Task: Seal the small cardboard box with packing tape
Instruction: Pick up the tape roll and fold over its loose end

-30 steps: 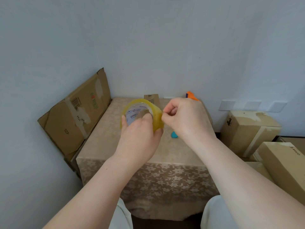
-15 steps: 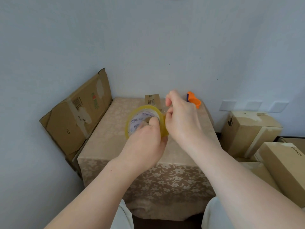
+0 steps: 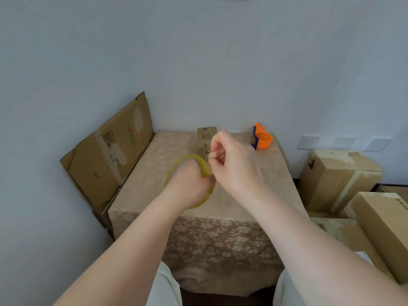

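While a pale, bare wall (image 3: pixel 198 62) fills the upper half of the scene, a person seated at a corner desk (image 3: pixel 159 149) draped in a beige floral cloth works with both arms stretched over it. A large flattened cardboard sheet (image 3: pixel 106 160), patched with old tape, leans against the wall to the left of the desk. Several closed cardboard cartons (image 3: pixel 335 177) are stacked on the floor at right, below a row of white wall plates (image 3: pixel 343 142); what the cartons hold cannot be seen. An orange plastic item (image 3: pixel 261 139) with a blue part sits near the desk's far right corner.

The small cardboard box (image 3: pixel 206 136), printed with dark lettering, stands upright at the far edge of the desk against the wall. It lies beyond both hands, and its lower part is hidden behind them, so whether they touch it cannot be told.

The left hand (image 3: pixel 187 186) grips the yellowish packing tape roll (image 3: pixel 204 166), fingers wrapped over its rim and held above the middle of the desk. The right hand (image 3: pixel 234 160) hovers just beside the roll's upper edge, fingers curled and thumb pinched against forefinger; whether a tape end lies between them cannot be made out.
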Action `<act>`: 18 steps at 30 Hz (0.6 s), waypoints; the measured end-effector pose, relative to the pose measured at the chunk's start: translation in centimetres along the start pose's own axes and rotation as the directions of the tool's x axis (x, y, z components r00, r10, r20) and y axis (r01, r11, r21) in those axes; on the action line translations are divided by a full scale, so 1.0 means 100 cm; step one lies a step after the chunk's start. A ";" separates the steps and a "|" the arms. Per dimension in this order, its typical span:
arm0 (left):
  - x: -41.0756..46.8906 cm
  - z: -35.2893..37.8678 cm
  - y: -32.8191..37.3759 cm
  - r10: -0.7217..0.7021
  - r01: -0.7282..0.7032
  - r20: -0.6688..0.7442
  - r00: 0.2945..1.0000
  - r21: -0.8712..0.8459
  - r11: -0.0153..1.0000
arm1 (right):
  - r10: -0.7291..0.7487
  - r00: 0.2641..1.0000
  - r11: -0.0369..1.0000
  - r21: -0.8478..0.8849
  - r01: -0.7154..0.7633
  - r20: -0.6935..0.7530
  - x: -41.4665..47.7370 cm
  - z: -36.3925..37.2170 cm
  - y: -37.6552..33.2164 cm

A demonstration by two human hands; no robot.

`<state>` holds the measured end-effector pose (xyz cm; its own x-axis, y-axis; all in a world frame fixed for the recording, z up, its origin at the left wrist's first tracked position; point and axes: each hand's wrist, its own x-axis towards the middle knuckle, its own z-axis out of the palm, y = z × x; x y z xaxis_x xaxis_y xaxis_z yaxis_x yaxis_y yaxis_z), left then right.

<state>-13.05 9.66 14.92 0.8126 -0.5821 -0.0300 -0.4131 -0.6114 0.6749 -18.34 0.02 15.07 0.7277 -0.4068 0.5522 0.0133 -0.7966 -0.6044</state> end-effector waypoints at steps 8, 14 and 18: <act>-0.009 0.005 0.007 0.008 0.007 0.061 0.998 -0.251 0.968 | 0.067 0.997 0.998 0.002 -0.067 -0.048 0.003 -0.001 -0.001; -0.009 -0.001 0.009 -0.034 0.075 0.134 0.990 -0.320 0.944 | 0.039 0.999 0.999 0.007 -0.039 -0.018 -0.001 -0.001 -0.006; -0.009 -0.001 0.014 0.037 -0.008 0.104 0.994 -0.264 0.965 | -0.019 0.999 1.000 -0.022 0.019 0.039 0.003 0.001 -0.016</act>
<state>-14.36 9.41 15.99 0.7497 -0.6567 -0.0817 -0.2966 -0.4437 0.8457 -18.10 1.19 16.12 0.7533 -0.3744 0.5408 0.0127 -0.8138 -0.5810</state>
